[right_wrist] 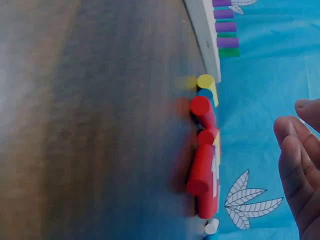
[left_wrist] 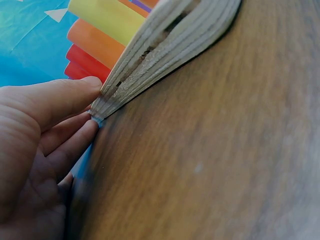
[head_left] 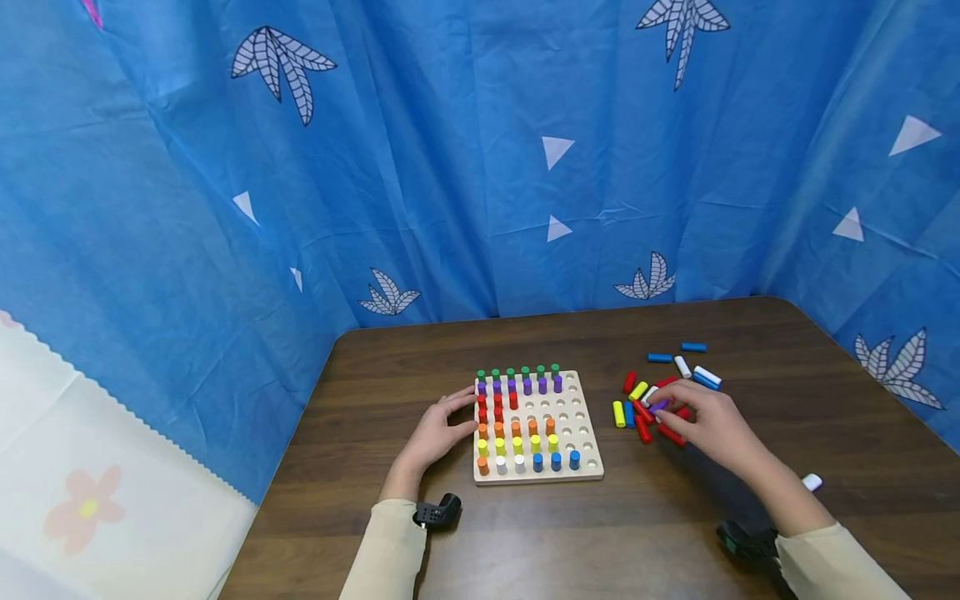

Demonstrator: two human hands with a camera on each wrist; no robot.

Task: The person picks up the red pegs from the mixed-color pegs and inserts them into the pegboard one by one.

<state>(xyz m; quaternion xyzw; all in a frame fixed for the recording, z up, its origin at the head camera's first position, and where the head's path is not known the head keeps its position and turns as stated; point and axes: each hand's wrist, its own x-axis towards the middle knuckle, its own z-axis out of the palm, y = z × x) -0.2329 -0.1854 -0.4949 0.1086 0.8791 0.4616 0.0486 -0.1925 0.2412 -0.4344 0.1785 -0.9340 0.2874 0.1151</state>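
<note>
A pale wooden pegboard (head_left: 591, 442) lies on the table, its holes partly filled with rows of coloured pegs. Green and purple pegs stand at the far side, then red, orange and yellow ones; orange, white and blue share the near row. My left hand (head_left: 437, 433) touches the board's left edge with thumb and fingertips, also seen from close by as a hand (left_wrist: 45, 130) in the left wrist view. Over a loose pile of pegs, with a purple peg (head_left: 658, 407) beneath, hovers my right hand (head_left: 708, 421). In the right wrist view its fingers (right_wrist: 292, 165) hold nothing.
Red pegs (head_left: 642, 429), a yellow peg (head_left: 618, 414) and others lie scattered right of the board. Blue pegs (head_left: 693, 347) lie farther back. A lone white peg (head_left: 812, 482) is beside the right forearm. The blue curtain (head_left: 480, 167) hangs behind the table (head_left: 600, 542).
</note>
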